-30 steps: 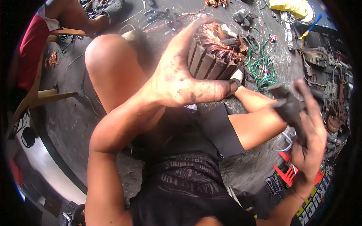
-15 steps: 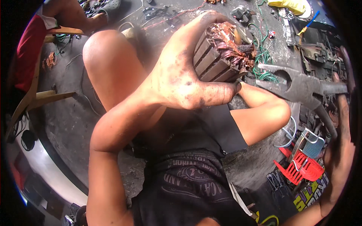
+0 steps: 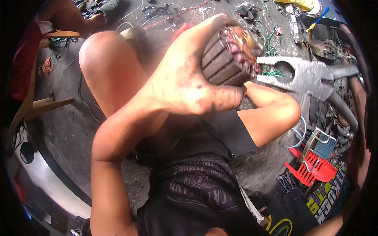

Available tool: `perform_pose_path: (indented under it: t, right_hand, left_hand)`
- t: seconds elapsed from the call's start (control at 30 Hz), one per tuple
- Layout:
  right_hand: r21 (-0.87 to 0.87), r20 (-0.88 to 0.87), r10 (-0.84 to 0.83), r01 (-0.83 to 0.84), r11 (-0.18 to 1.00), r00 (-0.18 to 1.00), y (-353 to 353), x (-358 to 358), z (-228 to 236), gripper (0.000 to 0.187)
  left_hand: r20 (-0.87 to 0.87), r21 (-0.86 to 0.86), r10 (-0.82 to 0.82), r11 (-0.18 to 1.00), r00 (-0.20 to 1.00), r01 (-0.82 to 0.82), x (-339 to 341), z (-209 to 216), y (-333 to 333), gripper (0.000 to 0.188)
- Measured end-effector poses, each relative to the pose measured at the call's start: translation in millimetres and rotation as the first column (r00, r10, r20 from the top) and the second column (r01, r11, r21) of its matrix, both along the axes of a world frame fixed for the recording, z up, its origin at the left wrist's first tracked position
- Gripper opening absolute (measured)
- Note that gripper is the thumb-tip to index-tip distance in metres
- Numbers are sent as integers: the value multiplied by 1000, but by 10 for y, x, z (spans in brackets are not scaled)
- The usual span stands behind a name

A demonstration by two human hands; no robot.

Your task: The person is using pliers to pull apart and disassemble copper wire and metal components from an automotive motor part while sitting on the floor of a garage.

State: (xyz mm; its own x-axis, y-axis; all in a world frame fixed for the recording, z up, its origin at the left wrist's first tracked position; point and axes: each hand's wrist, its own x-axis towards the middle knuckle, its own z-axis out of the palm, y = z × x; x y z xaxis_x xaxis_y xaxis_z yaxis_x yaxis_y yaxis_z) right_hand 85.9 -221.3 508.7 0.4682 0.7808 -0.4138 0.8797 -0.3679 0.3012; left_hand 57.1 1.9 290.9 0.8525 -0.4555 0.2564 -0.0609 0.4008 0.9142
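My left hand is wrapped around a dark slotted motor armature, held up over my lap. Torn copper windings bulge from its right end, blurred by motion. At the right rim my right hand grips a pair of combination pliers, though most of its fingers are dark or cut off. Spread apart, the pliers' jaws face the windings, their tips very near the frayed end. Nothing shows clearly between the jaws.
Green wire lies tangled on the floor behind the pliers. A red plastic rack stands at lower right, near greasy machine parts. Upper left, another person's foot in a clog rests beside a wooden stool.
The pliers have come left and slightly up, bringing their jaws nearer the windings. The armature stays in my left hand, nearly in the same place.
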Motion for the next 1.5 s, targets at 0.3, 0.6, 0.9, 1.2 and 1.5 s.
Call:
perform_pose_path:
  t: [0.3, 0.6, 0.9, 1.2, 1.5]
  right_hand:
    - [-38, -65, -62, 59, 997, 996, 41, 68, 65, 28]
    - [-127, -146, -273, 256, 958, 951, 160, -173, 92, 30]
    - [171, 30, -32, 26, 985, 999, -68, -112, -250, 42]
    - [805, 132, -747, 370, 464, 652, 1465, -824, -1844, 32]
    - [780, 146, -730, 376, 500, 667, 1514, -859, -2107, 31]
  left_hand:
    - [24, -35, 17, 999, 1000, -16, 177, -82, -5, 64]
    - [-229, -121, -16, 993, 973, -12, 140, -39, -35, 63]
    - [-107, 264, 172, 955, 979, -139, 102, 115, 164, 64]
    - [163, 12, 138, 990, 977, -142, 202, -365, 65, 65]
    - [171, 190, 27, 980, 985, -60, 197, -10, 126, 72]
